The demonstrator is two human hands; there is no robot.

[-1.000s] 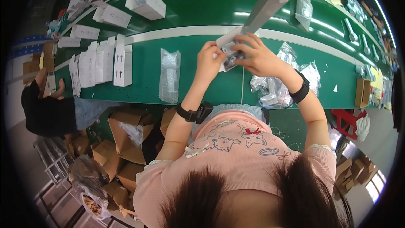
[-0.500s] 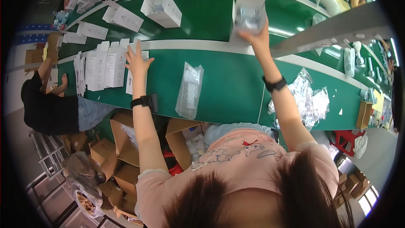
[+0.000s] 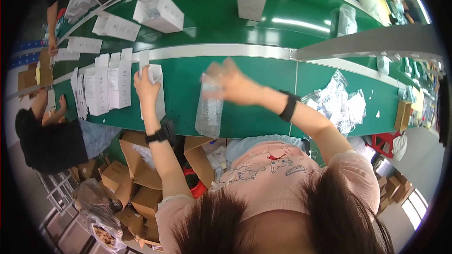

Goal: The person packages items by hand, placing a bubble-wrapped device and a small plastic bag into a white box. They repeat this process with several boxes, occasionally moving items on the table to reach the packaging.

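My left hand (image 3: pixel 147 87) is closed around the upper part of a narrow white box (image 3: pixel 159 101), which stands at the end of a row of white boxes (image 3: pixel 107 87) on the green bench. The box's top is open. My right hand (image 3: pixel 230 82), smeared by motion, is over the upper end of a clear bubble-wrap packet (image 3: pixel 208 115) lying in front of me. Whether its fingers grip the packet cannot be made out. On the far belt stands an open white box (image 3: pixel 250 7) with something pale blue-grey wrapped in plastic inside.
More open white boxes (image 3: pixel 160 14) stand along the green belt (image 3: pixel 207 23) beyond a metal rail (image 3: pixel 226 51). Clear plastic bags (image 3: pixel 339 101) are heaped at the right. A metal post (image 3: pixel 367 44) slants across the right side. A co-worker in black (image 3: pixel 52 136) works at the left.
My right hand has left the white box on the far belt and come back to the bubble-wrap packet. My left hand, fingers spread before, is now closed on the narrow white box.
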